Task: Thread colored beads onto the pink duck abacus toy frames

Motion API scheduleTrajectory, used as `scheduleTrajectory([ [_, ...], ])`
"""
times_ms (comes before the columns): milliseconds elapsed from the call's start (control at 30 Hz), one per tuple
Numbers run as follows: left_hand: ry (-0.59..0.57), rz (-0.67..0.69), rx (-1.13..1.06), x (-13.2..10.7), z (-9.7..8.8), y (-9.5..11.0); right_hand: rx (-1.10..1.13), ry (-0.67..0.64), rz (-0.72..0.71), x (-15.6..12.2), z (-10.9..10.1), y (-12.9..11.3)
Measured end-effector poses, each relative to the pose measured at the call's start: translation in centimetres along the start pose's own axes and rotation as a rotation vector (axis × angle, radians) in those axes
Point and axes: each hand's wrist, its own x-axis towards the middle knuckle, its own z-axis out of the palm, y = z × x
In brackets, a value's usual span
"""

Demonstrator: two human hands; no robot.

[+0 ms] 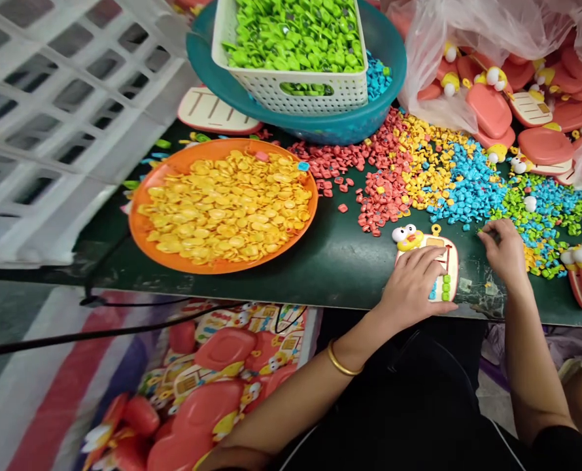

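My left hand (pixel 412 282) lies over a duck-shaped toy calculator (pixel 448 261) at the near edge of the dark green table (pixel 330 261), fingers curled on it and holding it down. A gold bangle sits on that wrist. My right hand (pixel 504 248) rests just right of the toy, fingertips pinched at the edge of a heap of small green buttons (pixel 531 209). What the fingertips pinch is too small to make out. Heaps of red buttons (pixel 384 190), yellow buttons (pixel 431 163) and blue buttons (pixel 467 183) lie beyond the toy.
An orange plate (pixel 173 258) of yellow discs sits at left. Behind it a white basket (pixel 291 91) of green pieces rests in a teal basin (pixel 330 124). A plastic bag (pixel 428 72) of red toy shells lies at back right. A white crate (pixel 50 118) stands at far left.
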Motion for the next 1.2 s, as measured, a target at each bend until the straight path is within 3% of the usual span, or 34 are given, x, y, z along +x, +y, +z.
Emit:
scheduleTrajectory([
  [133, -0.011, -0.009, -0.002, 0.1, -0.2, 0.1, 0.255, -0.214, 0.041, -1.9, 1.0, -2.9],
  [300, -0.005, -0.039, 0.032, 0.3, -0.2, 0.1, 0.129, -0.037, -0.041, -3.0, 3.2, -4.9],
  [367, -0.013, -0.047, 0.069, 0.5, -0.3, 0.1, 0.080, -0.069, -0.112, -3.6, 3.0, -4.8],
  [467, -0.067, -0.030, 0.106, 0.6, -0.4, 0.1, 0.059, -0.101, -0.155, -4.9, 1.3, -3.3],
  [600, -0.057, -0.002, 0.098, 0.4, -0.3, -0.1, -0.171, 0.289, 0.020, -6.7, -1.4, 0.9],
  [633, -0.048, 0.007, 0.093, 0.4, -0.2, -0.3, -0.239, 0.330, 0.046, -7.0, -1.8, 1.9],
  [733, -0.039, 0.022, 0.067, 0.4, -0.2, -0.6, -0.307, 0.279, 0.057, -7.5, -2.4, 3.4],
  [833, -0.001, 0.012, -0.028, 0.3, -0.8, 0.2, -0.137, 0.260, 0.089, -7.7, -2.2, 2.0],
  [933, 0.094, -0.039, -0.296, -0.2, -1.8, 2.3, 0.342, 0.157, 0.146, -8.7, -1.5, -1.9],
  [1033, 0.100, -0.135, -0.645, -0.8, -2.2, 4.6, 0.754, 0.011, 0.173, -10.3, -0.6, -5.9],
  [1200, 0.141, -0.201, -0.803, -1.1, -2.3, 5.0, 0.817, -0.053, 0.190, -10.6, -0.5, -8.2],
])
